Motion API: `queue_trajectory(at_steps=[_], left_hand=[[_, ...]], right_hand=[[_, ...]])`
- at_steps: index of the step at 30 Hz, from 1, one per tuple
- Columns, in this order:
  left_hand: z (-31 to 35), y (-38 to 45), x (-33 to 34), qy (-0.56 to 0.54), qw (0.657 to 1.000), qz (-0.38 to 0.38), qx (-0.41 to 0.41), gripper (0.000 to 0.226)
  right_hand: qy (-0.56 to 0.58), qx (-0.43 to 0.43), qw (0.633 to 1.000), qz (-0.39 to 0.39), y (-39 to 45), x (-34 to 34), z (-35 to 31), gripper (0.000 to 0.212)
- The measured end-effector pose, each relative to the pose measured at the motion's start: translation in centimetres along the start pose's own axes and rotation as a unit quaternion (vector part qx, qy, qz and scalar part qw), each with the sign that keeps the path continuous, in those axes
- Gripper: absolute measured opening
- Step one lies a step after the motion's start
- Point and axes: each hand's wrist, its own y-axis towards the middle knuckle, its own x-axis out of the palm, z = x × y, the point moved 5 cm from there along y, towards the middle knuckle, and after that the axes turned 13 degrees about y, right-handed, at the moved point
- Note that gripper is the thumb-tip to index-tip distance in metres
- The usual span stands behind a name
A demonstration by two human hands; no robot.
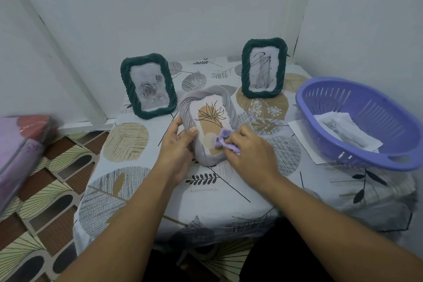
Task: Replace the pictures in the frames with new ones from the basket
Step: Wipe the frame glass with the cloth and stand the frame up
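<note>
The head view looked down on a cloth-covered table (142,162) where a person held a pale grey rope-edged frame (207,121) between both hands. The left hand (176,151) gripped the frame's near left edge, fingers curled behind it and the thumb lying across the rim. The right hand (249,151) pinched a small lilac cloth (223,142) against the lower right of the frame's front, over a picture of a line-drawn plant on tan shapes.

By the look of it, the step in hand was wiping the glass of this frame, which seemed already to carry its picture; whether that print was old or new could not be told. The next move would likely call for standing the frame upright on the table and turning to another one, with a light grip so the glass is not smudged.

Beyond the left hand stood a dark green frame (148,87) with a rose picture; beyond the right hand stood a second dark green frame (264,67) holding a scribbled dark drawing. Well to the right of the right hand sat the purple basket (366,119), slotted, with one or more prints (343,131) lying inside. A white sheet (304,135) lay partly under the basket's near edge.
</note>
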Motion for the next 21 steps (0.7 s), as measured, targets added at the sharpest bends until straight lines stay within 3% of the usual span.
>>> queue_trajectory(at_steps=[3, 9, 21], left_hand=[[0.0, 0.0, 0.1, 0.004, 1.000, 0.005, 0.001, 0.037], [0.0, -0.1, 0.1, -0.005, 1.000, 0.002, 0.000, 0.040], [0.5, -0.6, 0.3, 0.013, 1.000, -0.008, 0.010, 0.039]], right_hand=[[0.006, 0.050, 0.998, 0.038, 1.2, -1.5, 1.4, 0.018], [0.015, 0.024, 1.000, 0.006, -0.5, -0.3, 0.2, 0.015], [0.010, -0.004, 0.997, 0.077, 6.0, -1.6, -1.1, 0.019]])
